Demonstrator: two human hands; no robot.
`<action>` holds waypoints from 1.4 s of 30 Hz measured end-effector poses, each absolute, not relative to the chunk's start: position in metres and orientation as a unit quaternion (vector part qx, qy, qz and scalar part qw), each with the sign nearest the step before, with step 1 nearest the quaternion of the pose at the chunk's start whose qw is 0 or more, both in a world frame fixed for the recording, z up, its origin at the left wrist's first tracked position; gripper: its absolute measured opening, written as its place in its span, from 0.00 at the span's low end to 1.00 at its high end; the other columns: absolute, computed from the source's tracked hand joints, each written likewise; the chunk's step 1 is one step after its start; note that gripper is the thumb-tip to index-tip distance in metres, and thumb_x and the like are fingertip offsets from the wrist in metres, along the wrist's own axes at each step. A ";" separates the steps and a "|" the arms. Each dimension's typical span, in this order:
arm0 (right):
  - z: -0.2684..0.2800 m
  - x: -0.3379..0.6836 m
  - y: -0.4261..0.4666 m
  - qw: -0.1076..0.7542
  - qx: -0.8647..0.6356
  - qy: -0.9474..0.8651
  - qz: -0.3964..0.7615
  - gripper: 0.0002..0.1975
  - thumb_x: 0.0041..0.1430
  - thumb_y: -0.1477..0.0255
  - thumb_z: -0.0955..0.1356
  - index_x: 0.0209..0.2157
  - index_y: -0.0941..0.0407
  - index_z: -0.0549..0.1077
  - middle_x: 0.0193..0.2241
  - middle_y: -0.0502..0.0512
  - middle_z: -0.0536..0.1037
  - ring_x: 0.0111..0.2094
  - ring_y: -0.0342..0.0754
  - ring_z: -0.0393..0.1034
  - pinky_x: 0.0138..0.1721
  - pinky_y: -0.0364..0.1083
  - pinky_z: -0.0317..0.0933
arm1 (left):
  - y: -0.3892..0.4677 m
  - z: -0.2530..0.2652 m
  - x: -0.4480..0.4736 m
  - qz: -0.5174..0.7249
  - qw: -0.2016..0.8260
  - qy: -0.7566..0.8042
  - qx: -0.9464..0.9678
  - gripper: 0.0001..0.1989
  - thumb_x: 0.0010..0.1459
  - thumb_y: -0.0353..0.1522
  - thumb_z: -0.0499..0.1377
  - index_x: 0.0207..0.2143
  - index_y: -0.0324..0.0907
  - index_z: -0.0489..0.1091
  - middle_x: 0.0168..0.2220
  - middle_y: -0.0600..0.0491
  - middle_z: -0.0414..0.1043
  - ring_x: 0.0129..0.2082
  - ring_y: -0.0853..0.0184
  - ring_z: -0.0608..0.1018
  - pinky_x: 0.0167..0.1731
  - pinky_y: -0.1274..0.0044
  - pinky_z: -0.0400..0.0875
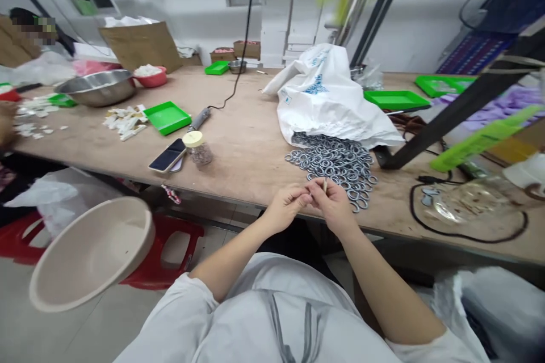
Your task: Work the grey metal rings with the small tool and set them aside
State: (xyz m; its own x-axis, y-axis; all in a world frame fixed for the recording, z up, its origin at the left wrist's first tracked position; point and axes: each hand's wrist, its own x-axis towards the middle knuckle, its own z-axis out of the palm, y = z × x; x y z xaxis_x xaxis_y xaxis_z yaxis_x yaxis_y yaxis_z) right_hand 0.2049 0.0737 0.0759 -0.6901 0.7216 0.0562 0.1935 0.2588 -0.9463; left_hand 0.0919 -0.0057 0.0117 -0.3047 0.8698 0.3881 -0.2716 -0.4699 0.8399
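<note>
Evidently left hand (288, 204) pinched closed, contents hidden; right hand (331, 203) grips slim tan stick (325, 185) near edge of brown wooden table (247, 153) — slack pinch may drop it, stray wrist scatter grey metal rings (332, 161) alongside.

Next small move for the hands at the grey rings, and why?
Probably ease the left hand slightly off the right hand. They meet in front of the grey rings, hiding whatever lies between, while the right seems to pinch a slim item by itself.
</note>
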 end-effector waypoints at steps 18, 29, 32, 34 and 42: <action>0.098 0.224 0.076 0.198 -0.287 -0.847 0.401 0.30 0.72 0.46 0.61 0.48 0.61 0.72 0.30 0.55 0.69 0.30 0.44 0.64 0.33 0.41 0.59 | -0.012 0.013 0.083 0.757 0.417 0.355 0.356 0.17 0.63 0.44 0.60 0.40 0.39 0.75 0.39 0.49 0.76 0.35 0.72 0.75 0.43 0.79 0.71; 0.110 0.215 0.064 0.189 -0.204 -0.949 0.147 0.24 0.77 0.55 0.59 0.39 0.60 0.73 0.33 0.55 0.67 0.36 0.46 0.61 0.38 0.45 0.51 | -0.015 0.016 0.079 0.745 0.345 0.386 0.420 0.15 0.66 0.42 0.56 0.38 0.40 0.73 0.36 0.51 0.72 0.37 0.68 0.73 0.42 0.76 0.67; 0.111 0.213 0.059 0.188 -0.193 -0.954 0.134 0.23 0.77 0.57 0.59 0.37 0.60 0.72 0.32 0.54 0.66 0.35 0.46 0.59 0.37 0.45 0.50 | -0.016 0.013 0.078 0.741 0.335 0.398 0.425 0.15 0.66 0.43 0.56 0.38 0.40 0.72 0.36 0.50 0.71 0.38 0.67 0.73 0.43 0.75 0.67; 0.111 0.212 0.056 0.186 -0.189 -0.955 0.131 0.22 0.77 0.58 0.60 0.36 0.60 0.72 0.32 0.54 0.65 0.35 0.46 0.59 0.37 0.45 0.50 | -0.016 0.013 0.076 0.739 0.322 0.403 0.433 0.15 0.67 0.42 0.55 0.37 0.40 0.72 0.36 0.50 0.70 0.38 0.67 0.72 0.43 0.75 0.66; 0.093 0.218 0.086 0.242 -0.272 -0.912 0.187 0.23 0.74 0.55 0.61 0.34 0.60 0.70 0.30 0.54 0.67 0.33 0.46 0.61 0.36 0.44 0.50 | -0.022 0.019 0.083 0.723 0.322 0.342 0.507 0.12 0.68 0.38 0.54 0.35 0.40 0.72 0.39 0.49 0.73 0.43 0.67 0.74 0.47 0.75 0.66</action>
State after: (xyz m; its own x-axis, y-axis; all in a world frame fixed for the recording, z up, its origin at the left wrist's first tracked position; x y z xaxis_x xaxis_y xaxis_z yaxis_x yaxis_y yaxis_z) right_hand 0.2179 0.0864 0.0926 -0.7350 0.5862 0.3407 0.4051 0.7826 -0.4727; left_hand 0.0826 -0.0218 0.0193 -0.2799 0.8118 0.5124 -0.1187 -0.5589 0.8207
